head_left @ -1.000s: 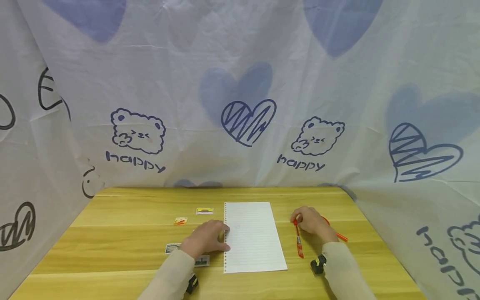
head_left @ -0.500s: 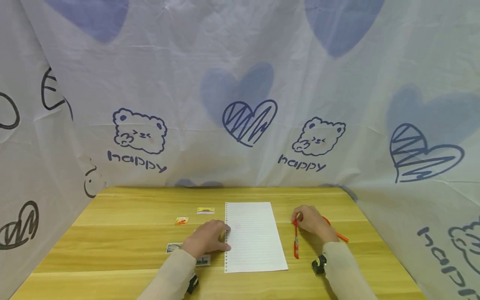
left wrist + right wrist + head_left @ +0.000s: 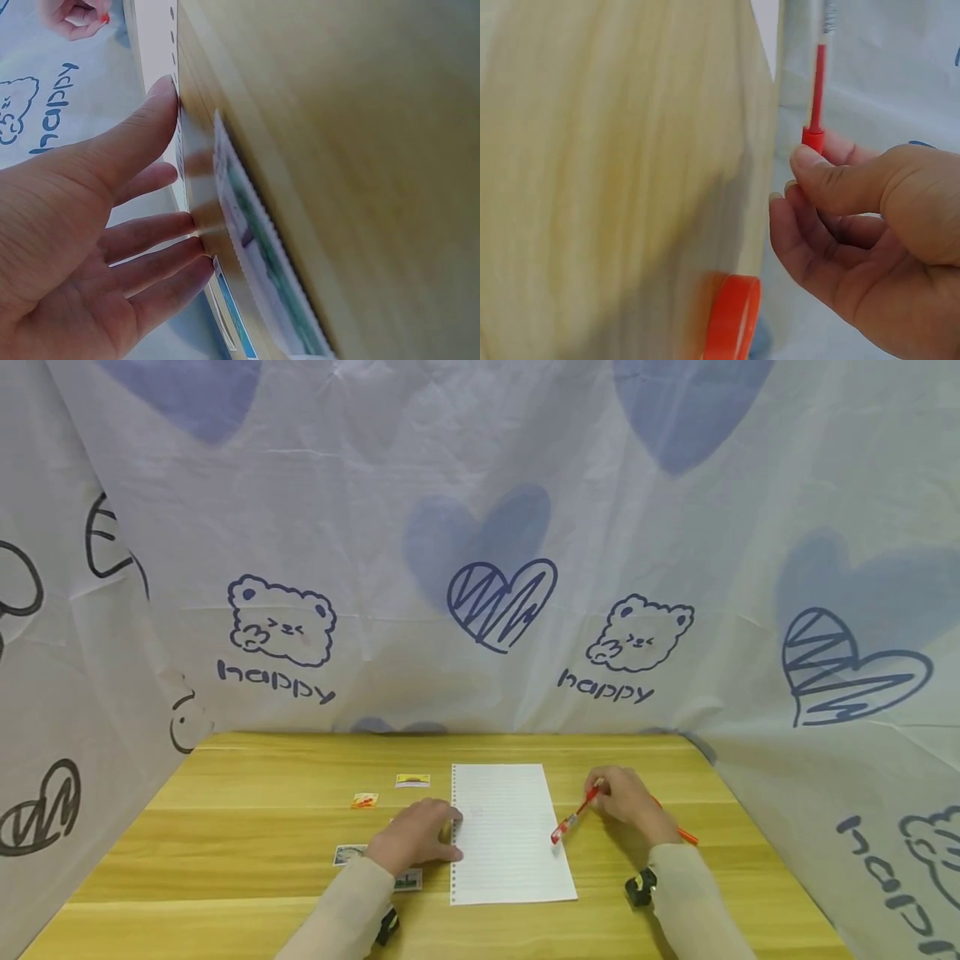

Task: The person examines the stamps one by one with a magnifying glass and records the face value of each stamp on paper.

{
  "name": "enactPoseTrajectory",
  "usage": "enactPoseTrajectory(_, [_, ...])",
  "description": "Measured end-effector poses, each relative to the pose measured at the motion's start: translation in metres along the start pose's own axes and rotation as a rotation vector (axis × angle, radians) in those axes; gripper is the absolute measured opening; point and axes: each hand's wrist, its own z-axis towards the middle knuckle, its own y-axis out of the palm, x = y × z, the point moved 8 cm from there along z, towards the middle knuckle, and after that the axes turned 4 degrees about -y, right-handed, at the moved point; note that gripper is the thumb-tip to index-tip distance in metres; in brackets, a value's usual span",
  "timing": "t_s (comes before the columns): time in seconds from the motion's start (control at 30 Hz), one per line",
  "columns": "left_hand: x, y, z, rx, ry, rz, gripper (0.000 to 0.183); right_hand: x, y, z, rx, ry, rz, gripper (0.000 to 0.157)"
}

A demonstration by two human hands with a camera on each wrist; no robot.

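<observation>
My right hand (image 3: pixel 624 795) pinches a red pen (image 3: pixel 573 821) by its end between thumb and fingers. The pen's clear barrel and red refill (image 3: pixel 819 90) show in the right wrist view. Its other end slants left over the right edge of a lined white sheet of paper (image 3: pixel 510 835) with punched holes on its left side. My left hand (image 3: pixel 416 837) rests at that left edge, fingers spread and gently bent, with thumb and fingertips by the holes. Near it lie several stamps, among them a green one (image 3: pixel 255 232) and a yellow one (image 3: pixel 413 781).
An orange-red thing (image 3: pixel 686 835) lies on the table behind my right hand; the right wrist view shows a curved band (image 3: pixel 731 319) of it. An orange stamp (image 3: pixel 365 801) lies left of the sheet. A printed cloth (image 3: pixel 375 610) hangs behind the wooden table (image 3: pixel 225 827).
The pen has swung from pointing toward me to slanting left over the sheet's right edge. My right hand has turned and risen slightly. The left hand stays in place.
</observation>
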Motion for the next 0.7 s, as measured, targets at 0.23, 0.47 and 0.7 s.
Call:
enactPoseTrajectory(0.23, [0.000, 0.000, 0.001, -0.005, -0.004, 0.009, 0.058, -0.009, -0.004, 0.002, 0.007, -0.057, 0.032, 0.017])
enactPoseTrajectory(0.47, [-0.001, 0.000, 0.002, 0.002, 0.000, 0.020, 0.057, -0.021, 0.000, 0.009, -0.029, -0.075, 0.114, 0.012])
enactPoseTrajectory(0.7, [-0.001, 0.001, 0.003, -0.006, -0.012, 0.037, 0.058, -0.036, 0.006, 0.016, -0.034, -0.071, 0.210, 0.005])
